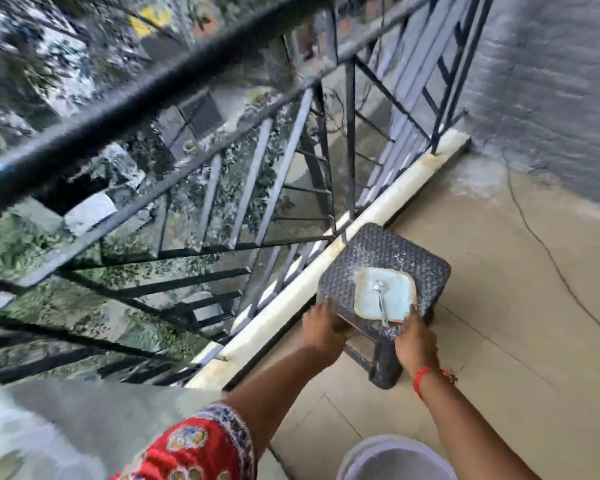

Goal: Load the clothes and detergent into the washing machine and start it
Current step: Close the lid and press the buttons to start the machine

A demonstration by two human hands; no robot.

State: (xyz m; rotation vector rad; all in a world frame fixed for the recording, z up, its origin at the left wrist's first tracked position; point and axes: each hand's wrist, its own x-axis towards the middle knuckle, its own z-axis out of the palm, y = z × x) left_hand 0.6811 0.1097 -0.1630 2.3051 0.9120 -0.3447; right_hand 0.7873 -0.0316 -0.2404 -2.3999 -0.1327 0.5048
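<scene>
A dark woven plastic stool [385, 251] stands on the balcony floor beside the railing's curb. On its seat lies a pale square plate [368, 299] with a metal spoon [381, 299] on it. My left hand [321, 327] grips the stool's near left edge. My right hand [414, 342] grips the near right corner, by the plate's edge and above one leg. No clothes, detergent or washing machine are in view.
A dark metal railing [194, 84] runs diagonally on a white curb [357, 220], with plants and ground far below. A grey wall [548, 81] rises at the right. A white bucket rim [395, 455] shows at the bottom. Beige floor tiles [506, 289] spread to the right.
</scene>
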